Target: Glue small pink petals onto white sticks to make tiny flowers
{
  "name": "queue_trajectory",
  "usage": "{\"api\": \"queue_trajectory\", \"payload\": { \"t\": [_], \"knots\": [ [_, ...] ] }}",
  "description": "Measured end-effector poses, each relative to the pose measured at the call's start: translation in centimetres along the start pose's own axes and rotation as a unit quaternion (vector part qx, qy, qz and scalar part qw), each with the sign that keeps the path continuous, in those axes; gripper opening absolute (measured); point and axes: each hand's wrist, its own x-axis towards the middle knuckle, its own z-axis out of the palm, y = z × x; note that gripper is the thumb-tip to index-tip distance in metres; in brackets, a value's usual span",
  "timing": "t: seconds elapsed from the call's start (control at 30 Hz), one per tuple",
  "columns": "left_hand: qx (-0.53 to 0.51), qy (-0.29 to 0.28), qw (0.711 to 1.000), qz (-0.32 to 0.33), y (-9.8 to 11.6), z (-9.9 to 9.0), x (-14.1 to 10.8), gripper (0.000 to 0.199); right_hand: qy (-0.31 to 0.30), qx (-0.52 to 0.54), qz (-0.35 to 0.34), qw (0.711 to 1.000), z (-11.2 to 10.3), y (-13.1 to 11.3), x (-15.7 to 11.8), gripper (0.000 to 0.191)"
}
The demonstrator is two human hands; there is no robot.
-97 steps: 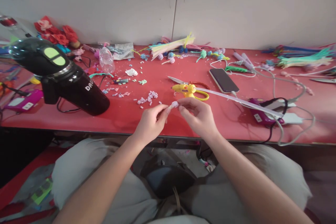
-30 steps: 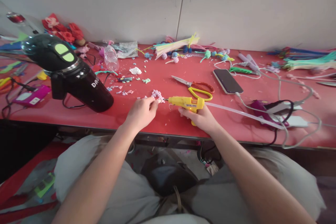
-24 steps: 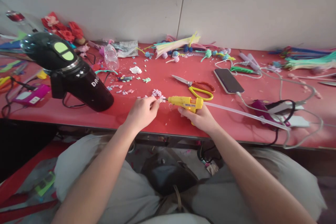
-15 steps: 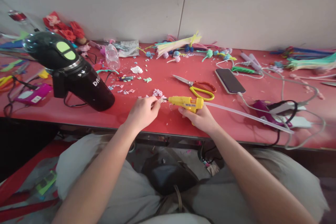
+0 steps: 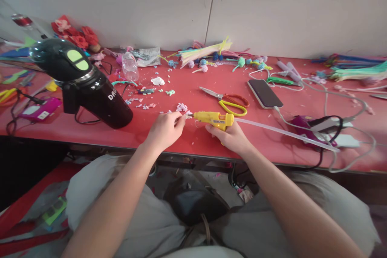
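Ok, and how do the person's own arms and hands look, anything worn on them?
The left hand and right hand are ungloved, with no rings or watch visible. Both forearms are bare, with no sleeves in view. Below them show loose, greyish trousers.

Soft, dullish light, glints on the black bottle (image 5: 101, 102), blurred and stretched outer edges.
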Motion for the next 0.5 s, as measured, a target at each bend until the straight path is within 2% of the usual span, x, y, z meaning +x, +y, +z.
{"api": "queue_trajectory", "payload": {
  "t": [0.5],
  "knots": [
    [0.016,-0.003,1.000,0.004,-0.33,0.18,-0.06,0.029,0.013,-0.002,0.006,1.000,-0.10,0.78,0.08,0.028]
  ]
}}
